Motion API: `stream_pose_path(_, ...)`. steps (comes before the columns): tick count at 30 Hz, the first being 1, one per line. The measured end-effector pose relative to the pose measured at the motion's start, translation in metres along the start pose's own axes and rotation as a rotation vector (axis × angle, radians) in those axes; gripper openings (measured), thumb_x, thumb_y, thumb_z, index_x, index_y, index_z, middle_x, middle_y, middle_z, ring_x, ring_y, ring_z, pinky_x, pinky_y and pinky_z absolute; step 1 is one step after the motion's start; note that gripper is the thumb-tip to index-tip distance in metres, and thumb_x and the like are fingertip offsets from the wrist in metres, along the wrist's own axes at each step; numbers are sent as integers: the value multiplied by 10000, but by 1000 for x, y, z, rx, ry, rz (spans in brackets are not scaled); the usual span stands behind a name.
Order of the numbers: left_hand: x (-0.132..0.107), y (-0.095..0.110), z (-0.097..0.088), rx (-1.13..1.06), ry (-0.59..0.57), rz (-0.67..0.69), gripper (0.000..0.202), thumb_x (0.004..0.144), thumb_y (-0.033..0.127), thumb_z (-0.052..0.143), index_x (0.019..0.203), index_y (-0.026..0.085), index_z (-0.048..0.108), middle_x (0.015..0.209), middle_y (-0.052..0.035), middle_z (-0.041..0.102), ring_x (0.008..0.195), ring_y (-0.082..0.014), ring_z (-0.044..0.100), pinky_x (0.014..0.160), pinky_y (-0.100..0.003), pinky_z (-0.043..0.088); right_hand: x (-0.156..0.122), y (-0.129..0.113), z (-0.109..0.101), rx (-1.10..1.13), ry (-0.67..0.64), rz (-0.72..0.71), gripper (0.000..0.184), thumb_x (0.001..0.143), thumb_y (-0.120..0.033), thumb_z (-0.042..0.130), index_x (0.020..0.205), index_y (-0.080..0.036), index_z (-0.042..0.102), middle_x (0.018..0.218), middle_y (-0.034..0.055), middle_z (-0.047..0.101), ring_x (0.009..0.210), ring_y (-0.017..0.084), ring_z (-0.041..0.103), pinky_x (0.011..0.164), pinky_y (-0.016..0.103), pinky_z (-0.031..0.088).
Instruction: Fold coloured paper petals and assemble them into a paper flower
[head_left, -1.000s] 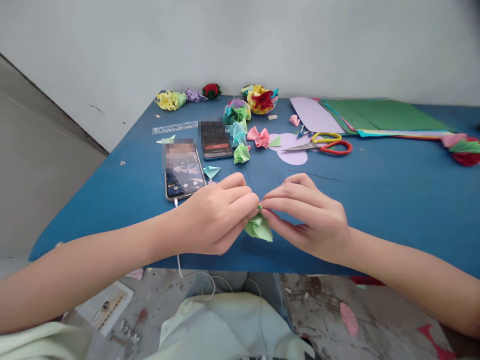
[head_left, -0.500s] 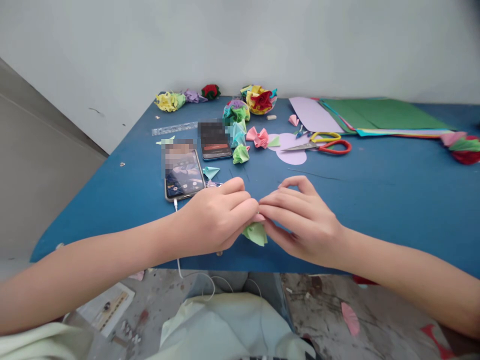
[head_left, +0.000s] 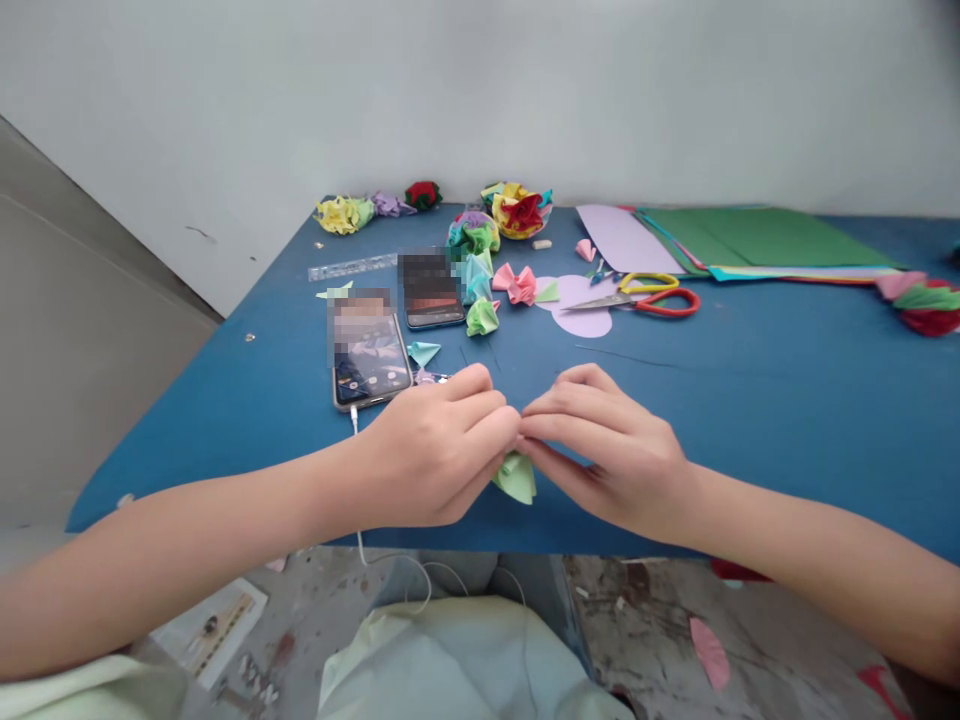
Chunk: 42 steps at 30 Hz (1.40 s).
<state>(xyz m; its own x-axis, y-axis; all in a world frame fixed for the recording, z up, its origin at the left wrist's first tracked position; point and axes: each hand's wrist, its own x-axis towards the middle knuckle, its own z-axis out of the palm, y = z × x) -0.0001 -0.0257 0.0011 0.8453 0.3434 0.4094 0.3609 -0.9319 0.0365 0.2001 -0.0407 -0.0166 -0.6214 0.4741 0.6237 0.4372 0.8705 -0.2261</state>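
Okay, light green paper piece (head_left: 516, 484) is between your two hands, just above the near edge of the blue worktop (head_left: 787, 420), its flared end pointing down. Your left hand (head_left: 442, 450) has its fingers clamped on the upper part. Your right hand (head_left: 619, 450) meets it there, fingers bunched at the tip; can't tell whether they pinch paper, contact spot is hidden.

Next ring out: thin wire (head_left: 626, 354) lying flat beyond your right hand; blue paper cone (head_left: 424, 353) beyond your left, just beside the phone (head_left: 371, 375) with the white cable (head_left: 355, 422) plugged in. Second phone (head_left: 433, 308) sits behind that one, ruler (head_left: 352, 267) to its left. Green paper flower (head_left: 482, 317) and pink paper bow (head_left: 516, 284) are ahead of your hands. Scissors (head_left: 667, 304) rest with blades over a lilac paper cutout (head_left: 586, 321). Paper stack (head_left: 795, 240) lies at the back, near the wall.
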Motion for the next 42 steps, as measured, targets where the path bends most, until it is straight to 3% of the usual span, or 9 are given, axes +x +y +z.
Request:
stream_pose_path(7, 0, 1, -1, 39, -22, 27, 206, 864, 192, 357, 692, 151, 462, 659, -41, 472, 632, -154, 350, 641, -288, 409, -1, 0, 2, 71, -5, 45, 97, 787, -115, 586, 868, -148, 545, 823, 38, 613, 757, 124, 501, 739, 311, 437)
stream_pose_path(20, -2, 1, 4, 192, 7, 36, 185, 836, 165, 437, 663, 142, 500, 657, -51, 500, 648, -163, 372, 631, -291, 409, 1, 1, 0, -26, 5, 53, 84, 803, -118, 561, 852, -169, 607, 741, 19, 571, 678, 115, 474, 667, 313, 364)
stream_pose_path(36, -1, 1, 6, 188, -70, 18, 181, 848, 155, 390, 774, 128, 552, 689, -56, 524, 673, -175, 409, 619, -300, 393, 3, 7, 5, 151, -14, 242, 21, 763, -162, 632, 761, -178, 646, 688, -5, 561, 668, 106, 503, 658, 269, 382)
stream_pose_path(42, 2, -2, 4, 266, 25, 33, 203, 856, 199, 426, 682, 147, 516, 600, -34, 488, 624, -159, 393, 555, -273, 350, 5, 6, 2, 168, 10, 266, 27, 773, -182, 627, 757, -180, 648, 692, 1, 582, 673, 110, 512, 647, 270, 393)
